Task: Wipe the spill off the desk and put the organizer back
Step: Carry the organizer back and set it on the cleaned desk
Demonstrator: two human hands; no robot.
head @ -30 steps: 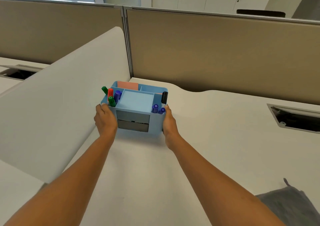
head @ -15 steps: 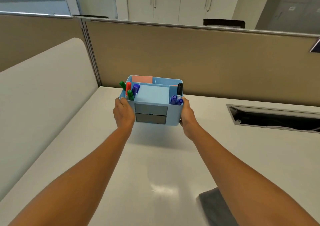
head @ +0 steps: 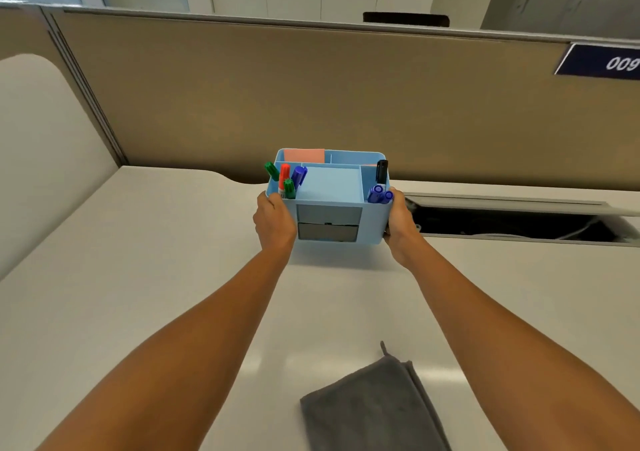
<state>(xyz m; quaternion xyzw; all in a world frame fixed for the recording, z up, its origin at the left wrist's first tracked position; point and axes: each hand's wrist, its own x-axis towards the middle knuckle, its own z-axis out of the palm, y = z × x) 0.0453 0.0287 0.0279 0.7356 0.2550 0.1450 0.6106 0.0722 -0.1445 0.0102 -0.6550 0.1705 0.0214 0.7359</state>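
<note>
A light blue desk organizer [head: 329, 187] with grey front drawers, coloured markers and a pink note pad is gripped from both sides. My left hand [head: 274, 224] clasps its left wall and my right hand [head: 400, 224] clasps its right wall. It hangs just above the white desk [head: 156, 260], near the back partition. A folded grey cloth [head: 374, 405] lies on the desk close to me, between my forearms. No spill shows on the desk surface.
A tan partition [head: 311, 104] runs along the back of the desk. An open cable slot [head: 519, 222] sits in the desk right of the organizer. A white curved divider [head: 41, 156] stands at the left. A dark number plate [head: 602, 64] hangs at upper right.
The organizer, held in both hands, has travelled right from the left corner by the divider toward the cable slot. The view has swung right, bringing more of the cloth into sight.
</note>
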